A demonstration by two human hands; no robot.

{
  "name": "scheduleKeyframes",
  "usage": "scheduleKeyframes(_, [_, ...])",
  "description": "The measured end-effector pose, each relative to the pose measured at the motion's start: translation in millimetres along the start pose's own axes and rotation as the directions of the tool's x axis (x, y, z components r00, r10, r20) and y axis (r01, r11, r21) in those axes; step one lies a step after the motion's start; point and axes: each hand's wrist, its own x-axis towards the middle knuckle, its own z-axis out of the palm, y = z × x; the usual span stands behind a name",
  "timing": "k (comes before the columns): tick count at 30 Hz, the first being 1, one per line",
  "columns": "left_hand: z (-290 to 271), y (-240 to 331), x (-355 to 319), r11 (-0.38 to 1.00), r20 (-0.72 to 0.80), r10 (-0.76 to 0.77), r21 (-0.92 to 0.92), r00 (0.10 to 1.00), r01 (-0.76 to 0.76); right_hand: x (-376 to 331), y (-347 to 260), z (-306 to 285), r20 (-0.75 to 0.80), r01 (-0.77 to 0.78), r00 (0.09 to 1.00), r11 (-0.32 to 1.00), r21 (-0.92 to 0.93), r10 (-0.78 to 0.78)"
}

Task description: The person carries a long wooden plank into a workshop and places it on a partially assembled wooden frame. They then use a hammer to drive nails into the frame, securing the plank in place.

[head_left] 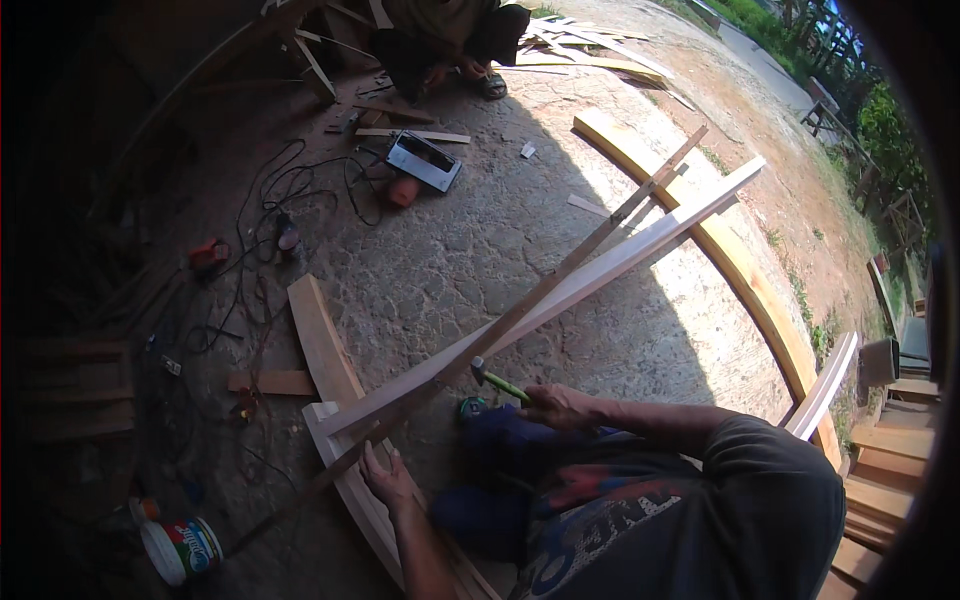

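Note:
My right hand (560, 407) is closed around the green handle of a hammer (503, 387), its metal head just right of a long thin brown wooden strip (560, 270). That strip slants across a pale grooved beam (640, 244) and runs down to the lower left. My left hand (388, 478) is at the strip's lower part, fingertips against it, beside the corner where the pale beam meets another pale timber (350, 480). Some of its fingers' grip is hidden. Beneath the pale beam's ends lie a thick plank (325, 335) and a long yellowish beam (745, 275).
A white bucket (180, 550) stands at lower left. Power tools (208, 256) and tangled cables lie on the cracked floor at left, near a silver box-shaped device (424, 160). Another person (450, 40) squats at the back beside scattered wood strips (590, 45). Stacked boards (890, 470) are at right.

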Motion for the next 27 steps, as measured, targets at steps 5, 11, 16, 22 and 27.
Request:
scheduleKeyframes(5, [75.5, 28.7, 7.4, 0.311, 0.289, -0.683, -0.715, 0.67, 0.626, -34.0, 28.8, 8.6, 0.017, 0.023, 1.0, 0.987, 0.159, -0.026])
scheduleKeyframes(11, [105.7, 19.8, 30.4, -0.265, 0.38, -0.595, -0.925, 0.708, 0.273, -38.5, 54.5, 7.2, 0.123, -0.051, 0.992, 0.977, 0.208, 0.026])
scheduleKeyframes(16, [112.6, -11.4, 54.6, -0.313, 0.385, -0.693, -0.922, 0.609, 0.227, -33.2, 56.1, 12.0, 0.159, -0.173, 0.982, 0.831, 0.529, 0.103])
scheduleKeyframes(22, [156.8, 1.8, 59.3, -0.32, 0.36, -0.714, -0.931, 0.601, 0.177, -26.8, 64.6, -2.4, 0.153, -0.231, 0.973, 0.767, 0.599, 0.174])
scheduleKeyframes(27, [172.3, 67.5, 43.2, -0.325, 0.369, -0.703, -0.927, 0.609, 0.186, -10.7, 90.0, -3.8, 0.222, -0.279, 0.955, 0.841, 0.463, 0.195])
